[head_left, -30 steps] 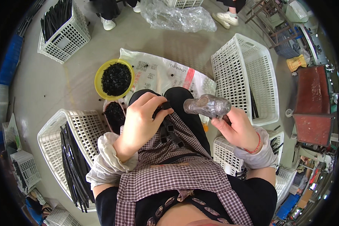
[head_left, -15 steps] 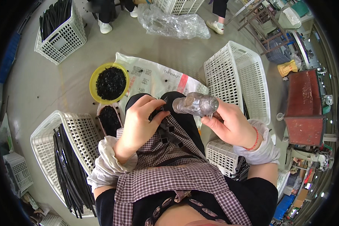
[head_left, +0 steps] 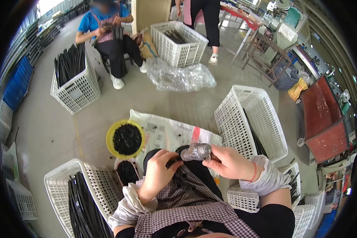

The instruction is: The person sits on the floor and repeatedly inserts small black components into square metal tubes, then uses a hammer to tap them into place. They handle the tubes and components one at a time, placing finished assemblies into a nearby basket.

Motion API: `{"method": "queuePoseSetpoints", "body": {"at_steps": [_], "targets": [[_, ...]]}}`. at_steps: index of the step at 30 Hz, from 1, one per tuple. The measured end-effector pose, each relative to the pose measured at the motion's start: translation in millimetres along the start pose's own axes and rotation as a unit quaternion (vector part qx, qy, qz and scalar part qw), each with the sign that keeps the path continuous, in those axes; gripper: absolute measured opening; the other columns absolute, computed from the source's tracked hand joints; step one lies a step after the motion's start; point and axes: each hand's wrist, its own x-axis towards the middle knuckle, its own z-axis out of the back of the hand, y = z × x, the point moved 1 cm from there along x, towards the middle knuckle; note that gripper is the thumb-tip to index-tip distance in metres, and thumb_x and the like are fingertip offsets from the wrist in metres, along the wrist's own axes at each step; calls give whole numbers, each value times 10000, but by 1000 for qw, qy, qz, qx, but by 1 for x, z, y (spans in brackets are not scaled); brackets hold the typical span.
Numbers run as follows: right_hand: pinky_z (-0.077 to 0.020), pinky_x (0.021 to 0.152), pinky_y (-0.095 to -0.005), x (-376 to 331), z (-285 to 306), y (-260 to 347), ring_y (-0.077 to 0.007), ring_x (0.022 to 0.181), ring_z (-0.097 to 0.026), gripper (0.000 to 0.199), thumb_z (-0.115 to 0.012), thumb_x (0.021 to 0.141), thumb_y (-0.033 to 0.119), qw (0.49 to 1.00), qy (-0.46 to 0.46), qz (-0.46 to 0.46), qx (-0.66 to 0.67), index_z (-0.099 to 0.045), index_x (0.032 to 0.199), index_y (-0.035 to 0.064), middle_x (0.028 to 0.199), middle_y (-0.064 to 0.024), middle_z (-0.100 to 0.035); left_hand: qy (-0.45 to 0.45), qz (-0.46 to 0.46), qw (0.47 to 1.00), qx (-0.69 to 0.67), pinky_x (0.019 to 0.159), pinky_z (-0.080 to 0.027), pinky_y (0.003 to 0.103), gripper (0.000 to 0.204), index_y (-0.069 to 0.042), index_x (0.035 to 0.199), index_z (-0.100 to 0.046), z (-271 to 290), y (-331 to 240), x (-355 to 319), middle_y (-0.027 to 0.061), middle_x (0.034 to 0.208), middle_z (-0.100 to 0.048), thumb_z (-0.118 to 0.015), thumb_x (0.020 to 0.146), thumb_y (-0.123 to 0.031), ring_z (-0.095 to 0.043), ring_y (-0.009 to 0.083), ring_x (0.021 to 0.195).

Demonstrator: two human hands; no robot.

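In my right hand (head_left: 231, 163) is a hammer, its worn silver-grey metal head (head_left: 197, 152) turned up above my lap; the fingers close around the handle, which is mostly hidden. My left hand (head_left: 159, 170) is pinched on a small black strip piece (head_left: 171, 162), partly covered by the fingers, right beside the hammer head. Below the hands lies my checked apron (head_left: 174, 194), with a few small black pieces on it. Beyond the left hand stands a yellow bowl (head_left: 110, 139) full of short black pieces. A smaller tray (head_left: 137, 177) of black bits sits nearer.
White crates (head_left: 92, 168) with long black strips stand at my left, and another crate (head_left: 234, 119) at my right. A white printed sack (head_left: 166, 127) lies on the floor ahead. Farther off are clear plastic wrap (head_left: 182, 77), a seated co-worker (head_left: 111, 43) and a red cart (head_left: 325, 115).
The view has tilted up, so my hands and the crates sit lower and the co-workers show more. The hammer head is a little closer to my left fingertips. Both grips stay the same.
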Motion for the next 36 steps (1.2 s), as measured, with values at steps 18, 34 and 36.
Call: {"method": "queuePoseSetpoints", "body": {"at_steps": [18, 34, 36], "targets": [[-441, 516, -406, -18, 2, -5, -364, 579, -598, 339, -633, 914, 204, 1000, -12, -17, -23, -514, 1091, -60, 687, -199, -587, -24, -5, 999, -43, 640, -485, 305, 336, 2, 939, -669, -4, -2, -7, 90, 760, -609, -818, 641, -41, -598, 226, 685], [-351, 479, -317, -19, 2, -14, -180, 484, -406, 256, -640, 921, 215, 998, -33, -57, 4, -523, 957, -10, 584, -63, -443, -31, 30, 996, -74, 650, -492, 301, 380, 2, 974, -658, -14, 5, -6, 87, 767, -625, -826, 638, -55, -607, 207, 694], [-350, 477, -316, -15, 4, -10, -182, 480, -405, 257, -640, 921, 214, 998, -29, -55, 0, -522, 960, -11, 581, -65, -443, -27, 29, 997, -73, 650, -491, 298, 383, -2, 980, -660, -13, 6, -6, 83, 771, -624, -828, 641, -60, -605, 201, 695]]}}
